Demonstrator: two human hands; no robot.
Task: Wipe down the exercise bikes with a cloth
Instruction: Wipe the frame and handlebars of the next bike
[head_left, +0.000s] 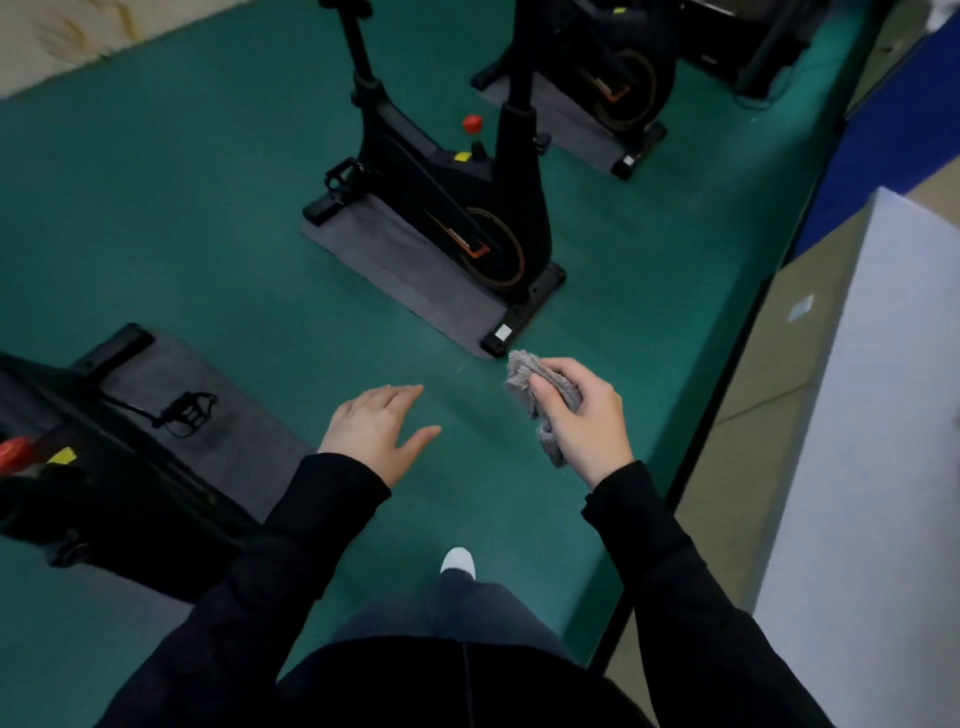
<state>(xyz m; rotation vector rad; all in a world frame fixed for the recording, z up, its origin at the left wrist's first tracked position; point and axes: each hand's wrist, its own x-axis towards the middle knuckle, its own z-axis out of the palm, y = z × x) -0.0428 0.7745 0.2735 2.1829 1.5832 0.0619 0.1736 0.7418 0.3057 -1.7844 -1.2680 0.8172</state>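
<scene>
The left hand (376, 431) was held out in front of the body, palm down, over the green floor (208, 208), and it touched nothing. Its fingers (400, 395) were straight and close together, and the thumb stood apart to the right. The right hand (587, 415) was raised at about the same height, with the back of the hand turned to the right. Its fingers (566, 371) and thumb were curled round the grey cloth (540, 395) and gripped it as a bunch. One end of the cloth came out above the hand and another end hung below it; the part inside the palm was hidden. In the picture the cloth was near the front foot of the middle bike (452, 208), but it touched no bike. Both arms were in dark sleeves (649, 545), bent a little at the elbow. The middle bike stood on a grey mat (415, 280), and its saddle and handlebar were cut off by the top edge. Of the far bike (613, 78) only the lower part with the flywheel was seen. The near bike (78, 467) at the left was cut by the left edge and was so dark that only a pedal (189, 413) and a red knob (15, 452) were plain. One white shoe (458, 561) showed below, between the arms. The right side of the picture was blurred.
</scene>
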